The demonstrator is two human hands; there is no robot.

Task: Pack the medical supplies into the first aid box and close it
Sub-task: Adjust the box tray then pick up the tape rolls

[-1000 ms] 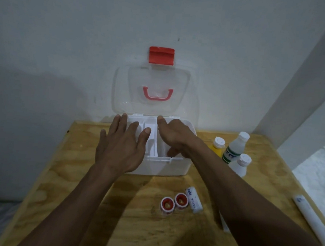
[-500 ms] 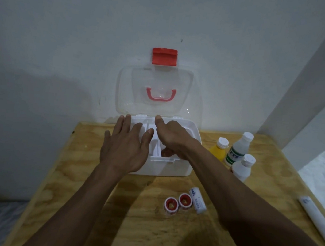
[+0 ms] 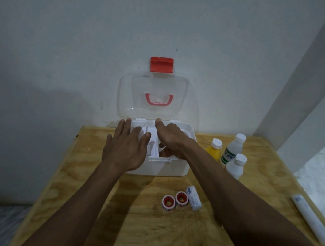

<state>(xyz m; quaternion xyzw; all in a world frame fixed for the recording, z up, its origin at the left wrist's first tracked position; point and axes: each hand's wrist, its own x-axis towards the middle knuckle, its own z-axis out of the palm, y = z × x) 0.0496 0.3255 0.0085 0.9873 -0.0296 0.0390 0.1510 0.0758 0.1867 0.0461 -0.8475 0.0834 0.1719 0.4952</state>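
Note:
The white first aid box (image 3: 173,168) stands at the back of the wooden table (image 3: 143,232). Its clear lid (image 3: 181,97), with a red latch (image 3: 161,65), is up against the wall. My left hand (image 3: 127,149) is spread flat over the box's left side and holds nothing. My right hand (image 3: 171,137) reaches into the inner tray with its fingers curled down; what they touch is hidden. To the right of the box stand a yellow bottle (image 3: 213,152) and two white bottles (image 3: 232,149) (image 3: 235,167). In front of the box lie two red-rimmed tape rolls (image 3: 168,202) (image 3: 181,198) and a white bandage roll (image 3: 193,198).
A long white wrapped tube (image 3: 311,218) lies near the table's right edge. The wall rises directly behind the box, and a white post stands at the back right. The floor drops away left and right of the table.
Both hands stay over the box, almost still. The view has shifted a little, so the box and supplies sit slightly further right in the frame.

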